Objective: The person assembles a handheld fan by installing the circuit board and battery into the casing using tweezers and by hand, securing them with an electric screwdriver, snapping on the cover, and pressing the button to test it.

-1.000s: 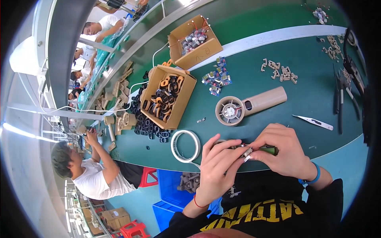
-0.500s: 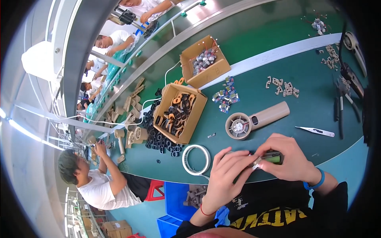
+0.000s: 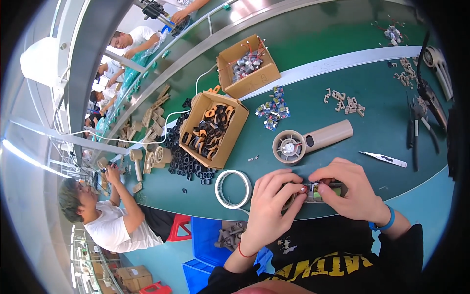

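Near the table's front edge, both my hands are closed on an open beige handheld-fan housing (image 3: 337,188). Inside it are a small circuit board (image 3: 315,187) and a green part that looks like a battery. My left hand (image 3: 275,202) wraps the round end, a bit of red at its fingertips. With finger and thumb, my right hand (image 3: 351,192) pinches at the board, its palm over the handle end; the exact spot is hidden by the fingers. Just beyond lies another beige fan body (image 3: 329,136) with a round fan head (image 3: 289,147).
Left of my hands lies a white tape roll (image 3: 233,190). Cardboard boxes hold black-and-orange rings (image 3: 213,128) and small motors (image 3: 246,66). Circuit boards (image 3: 274,109), beige clips (image 3: 346,101), tweezers (image 3: 384,159), pliers (image 3: 422,122) and a soldering iron (image 3: 433,100) lie around. A co-worker (image 3: 115,208) sits at left.
My left fingers have shifted, and the round end and board now show more. My right fingertips have moved onto the board. The whole view has shifted slightly.
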Available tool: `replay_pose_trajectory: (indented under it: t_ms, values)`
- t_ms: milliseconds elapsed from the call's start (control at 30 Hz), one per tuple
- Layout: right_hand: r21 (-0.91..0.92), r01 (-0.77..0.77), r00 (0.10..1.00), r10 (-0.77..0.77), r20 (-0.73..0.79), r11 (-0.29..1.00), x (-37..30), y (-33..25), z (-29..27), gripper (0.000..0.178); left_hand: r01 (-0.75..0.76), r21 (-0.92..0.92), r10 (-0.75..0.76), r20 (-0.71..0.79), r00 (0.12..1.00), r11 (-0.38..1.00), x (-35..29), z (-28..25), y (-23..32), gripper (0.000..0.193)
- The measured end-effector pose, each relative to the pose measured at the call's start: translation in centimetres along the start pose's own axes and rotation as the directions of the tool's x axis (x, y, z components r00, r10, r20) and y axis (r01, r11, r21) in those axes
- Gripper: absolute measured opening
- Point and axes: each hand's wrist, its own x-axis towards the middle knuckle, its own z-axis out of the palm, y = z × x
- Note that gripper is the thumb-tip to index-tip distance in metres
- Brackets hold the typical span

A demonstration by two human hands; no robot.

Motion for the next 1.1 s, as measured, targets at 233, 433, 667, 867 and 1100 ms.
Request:
replay_pose_trajectory:
  t_ms: [233, 433, 667, 867, 1100]
  values:
    - [-0.168, 0.097, 0.995, -0.097, 0.007, 0.981, -0.1, 0.4, 0.3, 0.025, -0.042, -0.018, 0.042, 0.028, 0.999, 0.999, 0.1, -0.1, -0.2, 0.015]
    - [-0.147, 0.139, 0.99, -0.141, -0.002, 0.979, 0.3, 0.2, 0.5, 0.025, -0.022, -0.028, 0.021, -0.026, 0.999, 0.999, -0.1, 0.2, -0.3, 0.013]
    - [-0.013, -0.073, 0.994, 0.072, -0.083, 0.997, -0.5, 0.8, 1.0, 0.026, -0.028, -0.058, 0.028, 0.004, 1.0, 0.998, 0.2, 0.9, -0.7, 0.02]
    - [0.14, -0.051, 0.995, 0.062, -0.08, 0.989, 0.3, 1.3, 1.2, 0.019, 0.029, -0.026, -0.032, -0.121, 0.992, 0.999, -0.2, 0.9, -0.3, 0.012]
    - [0.048, 0.031, 0.991, -0.025, -0.129, 0.998, -0.2, 1.9, 1.7, 0.017, 0.018, 0.015, -0.017, -0.052, 0.998, 1.0, -0.1, 1.0, -0.4, 0.014]
